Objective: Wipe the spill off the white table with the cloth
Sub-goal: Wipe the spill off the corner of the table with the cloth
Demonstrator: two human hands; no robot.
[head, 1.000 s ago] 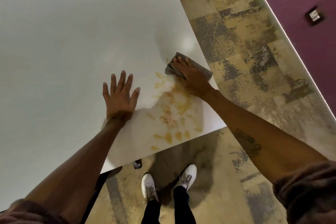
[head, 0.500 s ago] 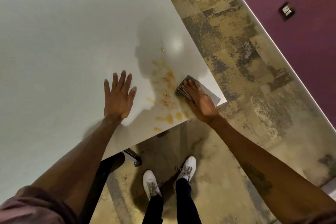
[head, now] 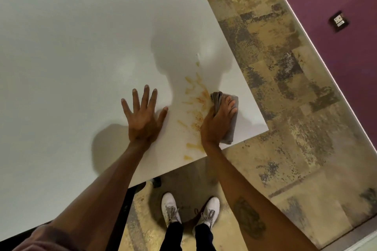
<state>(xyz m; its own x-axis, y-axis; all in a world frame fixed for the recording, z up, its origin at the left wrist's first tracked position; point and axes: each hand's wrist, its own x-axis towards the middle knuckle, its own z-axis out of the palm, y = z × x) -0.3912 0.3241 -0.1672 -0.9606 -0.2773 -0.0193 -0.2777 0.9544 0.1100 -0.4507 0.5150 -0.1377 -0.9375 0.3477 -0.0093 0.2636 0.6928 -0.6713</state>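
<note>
Mid-wipe. Right hand (head: 217, 122) presses the grey cloth (head: 229, 126) flat on the white table (head: 81, 47), near the corner closest to the person; fingers lie loosely spread over the top of it and the thumb side bunches a fold at the cloth's far-left edge, so it's pinned under the palm, not pinched. Left hand (head: 142, 118) is flat on the table just left of the mess, fingers splayed wide, holding nothing, likely bracing. The spill (head: 196, 106) is an orange-brown smear of streaks and drops between the two hands, running from beyond the cloth back to the near table edge; the cloth sits at its right margin, touching it. Judging by how much residue shows, the job is far from done. Next move probably calls for sweeping the cloth left and toward the near edge across the streaks, with steady downward pressure, then picking up the stray drops by the edge. Risk: thin smears dragged further onto clean surface.
</note>
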